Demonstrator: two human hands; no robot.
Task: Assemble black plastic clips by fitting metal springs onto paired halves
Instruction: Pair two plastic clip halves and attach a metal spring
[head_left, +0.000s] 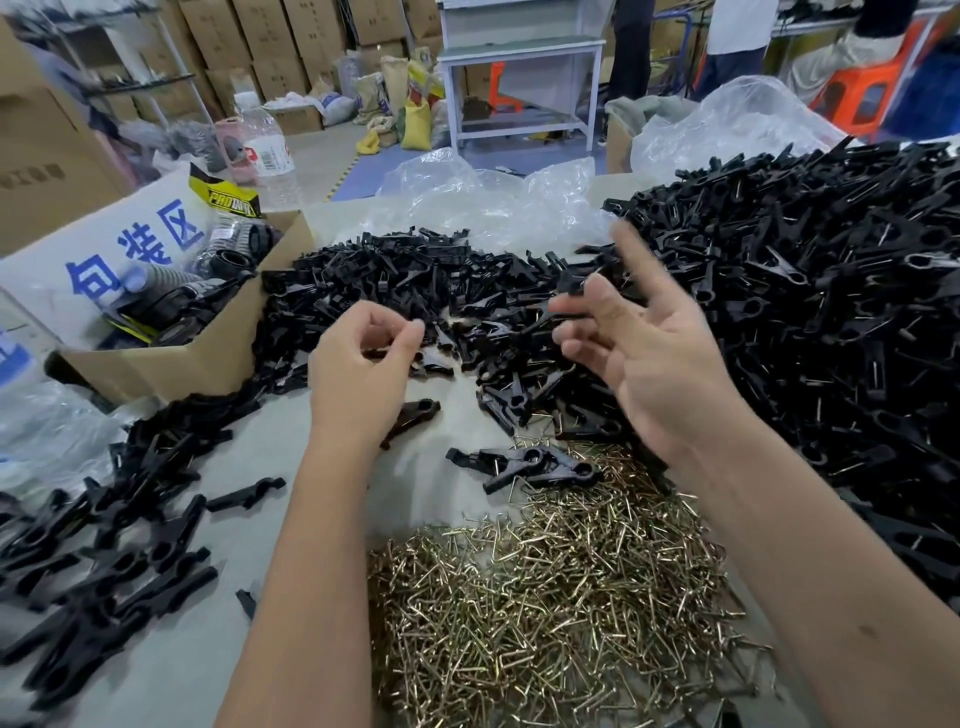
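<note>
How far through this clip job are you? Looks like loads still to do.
Done: the big heap of black plastic clips with springs fitted on the right. In hand: little that I can make out; the left hand pinches something too small to tell, and the right hand hangs open. Left: plenty, namely the pile of loose black halves ahead and the brass-coloured metal springs.
</note>
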